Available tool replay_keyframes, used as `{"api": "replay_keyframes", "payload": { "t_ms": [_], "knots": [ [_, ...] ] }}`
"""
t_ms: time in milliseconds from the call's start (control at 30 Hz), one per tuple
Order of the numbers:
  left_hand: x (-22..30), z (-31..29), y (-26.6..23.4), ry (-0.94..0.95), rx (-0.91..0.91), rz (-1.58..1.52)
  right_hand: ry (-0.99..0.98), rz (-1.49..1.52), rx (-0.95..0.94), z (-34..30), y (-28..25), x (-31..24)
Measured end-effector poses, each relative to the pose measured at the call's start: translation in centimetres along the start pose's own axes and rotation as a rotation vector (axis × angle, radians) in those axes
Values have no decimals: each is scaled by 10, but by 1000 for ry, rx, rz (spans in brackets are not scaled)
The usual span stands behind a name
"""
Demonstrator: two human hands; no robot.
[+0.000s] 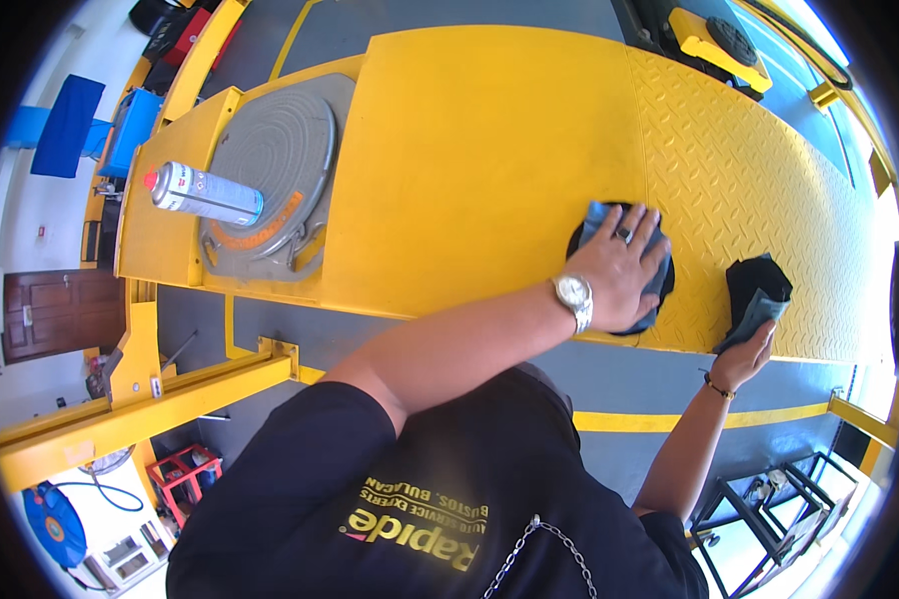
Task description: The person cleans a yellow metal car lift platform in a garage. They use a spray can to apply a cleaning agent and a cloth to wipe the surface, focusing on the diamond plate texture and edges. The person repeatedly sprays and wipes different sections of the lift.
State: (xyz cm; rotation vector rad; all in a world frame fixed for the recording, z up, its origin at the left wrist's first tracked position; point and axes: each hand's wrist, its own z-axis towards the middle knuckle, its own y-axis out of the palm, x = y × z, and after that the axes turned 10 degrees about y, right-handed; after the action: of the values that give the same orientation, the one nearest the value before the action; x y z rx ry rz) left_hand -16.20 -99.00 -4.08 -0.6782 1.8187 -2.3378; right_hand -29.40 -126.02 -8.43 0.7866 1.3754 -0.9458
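Note:
My left hand [624,265], with a ring and a metal watch, lies flat with fingers spread on a dark cloth [653,317]. It presses this cloth against the yellow steel platform [489,150], where smooth sheet meets raised tread plate. Farther right, at the platform's near edge, my right hand [747,357] is closed on a second cloth [759,290], black with a blue-grey part. That cloth rests bunched on the tread plate. The right hand's fingertips are partly hidden by the cloth.
At the platform's left, a spray can [208,194] with a red top lies tilted on a round grey turntable plate [280,135]. Yellow lift beams [150,399] stand at the left. A black metal frame [769,509] is at lower right, a blue hose reel [55,524] at lower left.

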Motion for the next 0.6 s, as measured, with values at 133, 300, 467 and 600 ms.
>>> {"api": "replay_keyframes", "payload": {
  "t_ms": [133,300,467,600],
  "knots": [
    [-43,-85,-41,-63,-35,-10,53,67,41,-6,-6,0],
    [-174,-230,-92,-510,-51,401,2,0,-11,-18,0,4],
    [-122,-72,-48,-336,114,339,-26,102,-53,-18,8,2],
    [-28,25,6,-147,62,115,-8,42,-15,-11,10,-2]
  ]
}}
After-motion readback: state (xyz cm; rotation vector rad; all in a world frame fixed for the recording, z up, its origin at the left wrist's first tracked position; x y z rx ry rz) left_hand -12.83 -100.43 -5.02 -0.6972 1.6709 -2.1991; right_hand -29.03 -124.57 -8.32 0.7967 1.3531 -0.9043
